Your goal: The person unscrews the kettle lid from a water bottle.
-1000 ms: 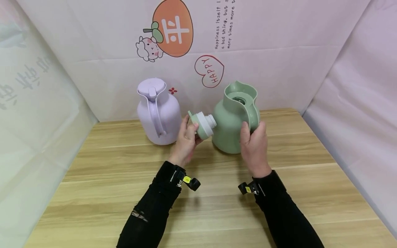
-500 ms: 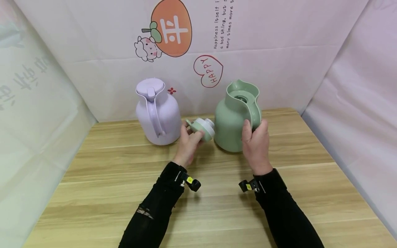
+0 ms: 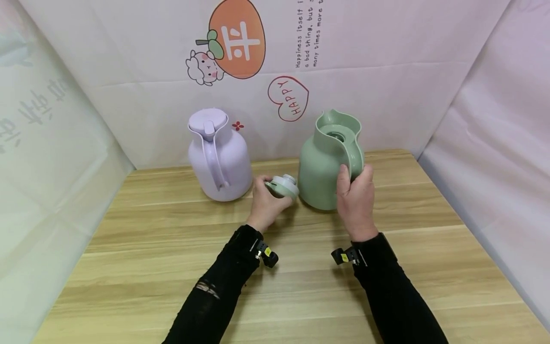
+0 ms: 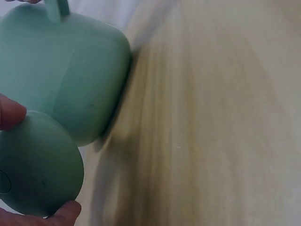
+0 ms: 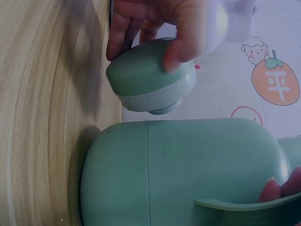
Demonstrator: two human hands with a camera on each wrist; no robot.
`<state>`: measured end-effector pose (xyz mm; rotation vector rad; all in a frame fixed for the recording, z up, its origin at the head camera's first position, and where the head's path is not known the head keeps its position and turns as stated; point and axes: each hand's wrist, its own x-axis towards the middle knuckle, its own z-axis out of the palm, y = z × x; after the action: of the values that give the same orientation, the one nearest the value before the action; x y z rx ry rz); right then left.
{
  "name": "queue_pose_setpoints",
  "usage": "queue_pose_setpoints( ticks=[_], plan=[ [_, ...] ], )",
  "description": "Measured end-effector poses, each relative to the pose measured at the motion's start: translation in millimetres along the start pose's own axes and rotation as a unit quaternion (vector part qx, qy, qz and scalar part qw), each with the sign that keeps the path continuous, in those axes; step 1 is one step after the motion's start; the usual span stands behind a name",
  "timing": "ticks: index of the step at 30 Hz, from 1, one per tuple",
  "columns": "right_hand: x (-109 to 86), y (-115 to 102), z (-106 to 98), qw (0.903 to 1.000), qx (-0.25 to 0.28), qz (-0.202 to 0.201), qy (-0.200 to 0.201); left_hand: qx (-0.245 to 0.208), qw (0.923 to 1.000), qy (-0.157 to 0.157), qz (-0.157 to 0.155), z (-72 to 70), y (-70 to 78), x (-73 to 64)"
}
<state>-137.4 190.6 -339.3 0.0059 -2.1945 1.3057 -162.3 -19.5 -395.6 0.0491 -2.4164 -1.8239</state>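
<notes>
A green thermos jug (image 3: 320, 174) stands upright on the table, its round mouth uncovered inside the flared collar. My right hand (image 3: 355, 203) grips its handle, thumb up along the near side. Just left of the jug, my left hand (image 3: 268, 203) holds the jug's green and white stopper (image 3: 283, 185), with the white threaded end facing up. Thumb and fingers pinch the stopper (image 4: 42, 165) by its edge in the left wrist view. From the right wrist, the stopper (image 5: 150, 77) shows close beside the jug's body (image 5: 188, 165), with a narrow gap between.
A lilac thermos jug (image 3: 221, 162) with its lid on stands to the left, close to my left hand. Behind both jugs hangs a white printed cloth (image 3: 365, 86), and more cloth closes in the sides. The wooden table (image 3: 296, 296) stretches toward me.
My left hand has lowered the stopper toward the table and turned it, so its threaded end points up instead of toward the jug. The green jug has shifted slightly right with my right hand.
</notes>
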Motion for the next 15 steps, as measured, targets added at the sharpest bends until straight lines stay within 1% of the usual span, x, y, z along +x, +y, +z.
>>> queue_pose_setpoints(
  ticks=[4, 9, 15],
  plan=[
    [0.5, 1, 0, 1.0, -0.002, 0.004, 0.0, 0.026, 0.9996, 0.006, 0.004, 4.4, -5.6, 0.4],
    [0.5, 1, 0, 1.0, 0.005, 0.008, -0.001, 0.048, 0.9988, 0.01, -0.005, 8.7, -12.1, 0.6],
    [0.6, 3, 1, 0.9998, 0.016, 0.008, -0.004, 0.053, 0.9985, 0.008, -0.007, 9.3, -16.3, -1.1]
  ],
)
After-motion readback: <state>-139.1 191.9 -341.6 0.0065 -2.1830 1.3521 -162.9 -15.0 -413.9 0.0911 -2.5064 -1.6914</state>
